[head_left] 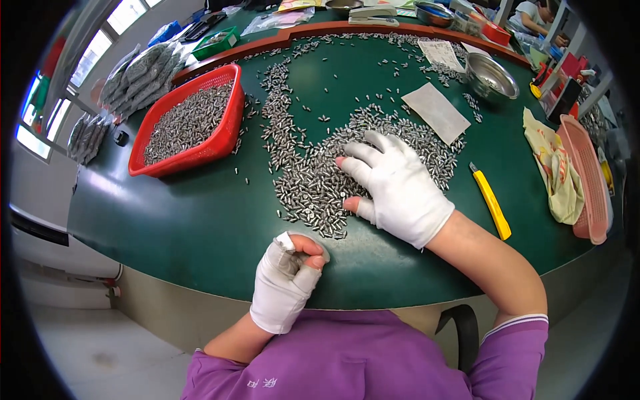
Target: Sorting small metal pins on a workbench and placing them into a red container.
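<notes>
Small shiny metal pins with pointed ends lie in a broad pile [310,193] on the green table [200,230]. My right hand [400,187], in a white glove with bare thumb and index fingertips, rests over the pile's right side. Its fingers are spread across the pieces, and whatever lies under the palm is hidden. Close to the table's front edge, my left hand [283,283] wears a similar glove. Its fingers are curled, with thumb and index finger brought together; anything between them is too hidden to name.
At left stands a red plastic basket [230,130] full of the same pieces, near grey bags [143,77]. A yellow utility knife [490,202], paper sheet [437,112], metal bowl [492,77], crumpled cloth [555,170] and pink basket [590,180] lie at right. Another person [531,19] sits beyond.
</notes>
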Demonstrator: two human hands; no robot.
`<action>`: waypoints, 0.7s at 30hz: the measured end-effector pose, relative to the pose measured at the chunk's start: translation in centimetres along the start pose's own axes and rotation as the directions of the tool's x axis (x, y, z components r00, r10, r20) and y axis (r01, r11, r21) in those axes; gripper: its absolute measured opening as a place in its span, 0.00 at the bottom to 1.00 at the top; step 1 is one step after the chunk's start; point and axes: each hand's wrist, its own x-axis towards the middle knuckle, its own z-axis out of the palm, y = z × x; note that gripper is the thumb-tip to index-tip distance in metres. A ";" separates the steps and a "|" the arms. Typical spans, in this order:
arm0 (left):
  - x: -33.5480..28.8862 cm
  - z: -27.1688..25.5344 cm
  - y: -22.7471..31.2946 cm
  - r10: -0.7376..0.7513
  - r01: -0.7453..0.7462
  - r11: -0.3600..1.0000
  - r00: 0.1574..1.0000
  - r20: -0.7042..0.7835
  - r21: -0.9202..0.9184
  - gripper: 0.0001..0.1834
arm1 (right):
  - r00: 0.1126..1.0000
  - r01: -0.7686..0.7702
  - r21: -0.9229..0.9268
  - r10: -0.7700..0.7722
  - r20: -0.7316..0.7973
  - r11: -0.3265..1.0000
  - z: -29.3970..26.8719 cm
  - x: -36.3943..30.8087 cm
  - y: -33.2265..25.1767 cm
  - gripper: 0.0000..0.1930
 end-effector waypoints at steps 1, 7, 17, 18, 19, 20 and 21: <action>0.0 -0.1 0.0 -0.001 0.001 1.000 1.000 -0.001 0.000 0.08 | 1.000 0.015 0.007 -0.015 0.020 1.000 -0.2 -0.2 0.0 0.27; 0.1 0.1 0.3 -0.014 0.014 1.000 1.000 -0.005 0.023 0.07 | 0.997 0.071 0.063 -0.071 0.006 0.996 -0.6 -2.1 -0.3 0.26; 0.5 0.2 0.1 0.015 -0.016 0.997 1.000 -0.011 -0.081 0.07 | 0.973 0.118 0.131 -0.089 -0.211 0.984 -1.9 -3.1 1.4 0.12; 0.6 0.3 0.1 0.005 -0.006 0.992 1.000 -0.005 -0.127 0.08 | 0.953 0.159 0.165 -0.108 -0.283 0.973 -1.8 -3.1 1.3 0.09; 0.6 0.3 0.2 0.003 -0.004 0.992 1.000 -0.006 -0.125 0.08 | 0.957 0.164 0.203 -0.105 -0.272 0.965 -1.7 -3.2 1.0 0.07; 0.6 0.4 0.2 -0.019 0.021 0.986 1.000 0.013 -0.166 0.08 | 0.960 0.167 0.239 -0.103 -0.260 0.957 -1.7 -3.4 0.6 0.06; 0.7 0.6 0.4 -0.041 0.046 0.977 0.999 0.031 -0.208 0.09 | 0.960 0.166 0.239 -0.102 -0.259 0.957 -1.6 -3.5 0.3 0.06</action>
